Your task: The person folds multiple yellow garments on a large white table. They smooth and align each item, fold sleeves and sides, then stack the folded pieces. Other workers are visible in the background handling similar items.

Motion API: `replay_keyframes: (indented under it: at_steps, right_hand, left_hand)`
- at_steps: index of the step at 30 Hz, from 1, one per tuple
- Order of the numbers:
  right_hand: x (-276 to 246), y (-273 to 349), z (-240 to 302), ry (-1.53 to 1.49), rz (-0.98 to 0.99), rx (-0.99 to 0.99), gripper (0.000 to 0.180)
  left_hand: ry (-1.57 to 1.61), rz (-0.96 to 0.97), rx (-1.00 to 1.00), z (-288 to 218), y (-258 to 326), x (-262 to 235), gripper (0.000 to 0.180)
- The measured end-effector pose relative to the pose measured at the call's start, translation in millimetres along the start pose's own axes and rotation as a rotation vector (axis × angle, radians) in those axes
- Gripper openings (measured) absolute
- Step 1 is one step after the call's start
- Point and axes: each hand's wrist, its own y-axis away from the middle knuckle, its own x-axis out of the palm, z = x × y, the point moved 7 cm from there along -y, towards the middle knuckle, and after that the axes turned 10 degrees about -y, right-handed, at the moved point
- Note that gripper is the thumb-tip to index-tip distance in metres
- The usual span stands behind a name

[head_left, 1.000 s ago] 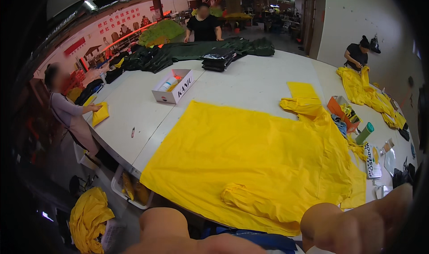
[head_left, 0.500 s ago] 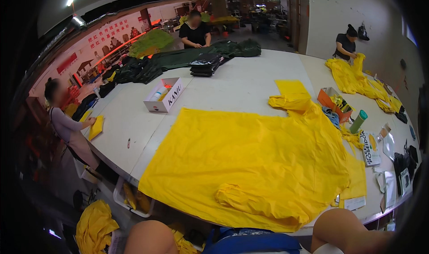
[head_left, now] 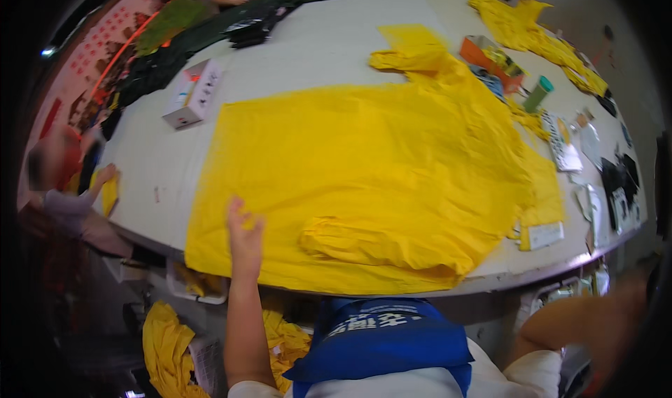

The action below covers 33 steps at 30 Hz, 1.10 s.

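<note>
A large yellow garment (head_left: 364,160), thin and wrinkled like a raincoat, lies spread over the near part of the table. One sleeve (head_left: 350,240) rests bunched across its near side, while the far sleeve reaches up toward a flat yellow piece (head_left: 409,37). Over the garment's near left part is my left hand (head_left: 245,240), its fingers apart and nothing in them; whether it touches the cloth I cannot tell. My right hand (head_left: 619,314) is off at the dim right rim, past the table's near edge, its fingers smeared by motion.
On the white table (head_left: 301,55) are a white box (head_left: 196,93), an orange box (head_left: 483,55), a green bottle (head_left: 537,93) and black packages (head_left: 252,30). Co-workers handle garments at the left, back and far right. Below the near edge lie yellow cloth (head_left: 168,345) and a bin (head_left: 196,286).
The view has tilted down, so the table sits higher. My left hand has come up into view over the garment. My right arm has swung outward to the right. The garment appears unmoved.
</note>
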Motion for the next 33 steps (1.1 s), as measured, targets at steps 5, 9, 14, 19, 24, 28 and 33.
replay_keyframes:
  at_steps: [5, 9, 14, 19, 24, 28, 33]
  right_hand:
    - [-80.0, 198.8, -209.4, 0.82, 0.539, 0.831, 0.048]
    - [-125.2, 308.6, -240.2, 1.075, 0.982, 1.108, 0.049]
    - [-138.8, 355.8, -253.5, 1.151, 1.053, 1.174, 0.057]
    - [-107.3, 367.2, -248.2, 1.321, 0.929, 0.915, 0.068]
    - [53.1, 389.6, -135.0, 0.61, 1.338, 0.881, 0.064]
    - [74.2, 415.2, -111.7, 0.526, 1.452, 0.88, 0.064]
    - [82.4, 413.8, -109.3, 0.578, 1.492, 0.846, 0.063]
  left_hand:
    - [-0.477, 0.352, -0.324, 131.6, 21.6, 126.6, 0.07]
    - [-0.074, 0.585, -0.514, 138.7, 22.5, 137.9, 0.046]
    - [0.61, 0.342, -0.119, 16.2, 23.0, 44.5, 0.019]
    - [-0.393, 0.371, 0.309, 52.0, 45.1, 0.3, 0.015]
    - [-0.881, 0.592, 0.134, 134.5, 71.3, 48.3, 0.033]
    - [-0.739, 0.153, 0.014, 106.9, 59.3, 41.8, 0.031]
    - [-0.723, 0.276, 0.121, 84.2, 89.8, 77.0, 0.025]
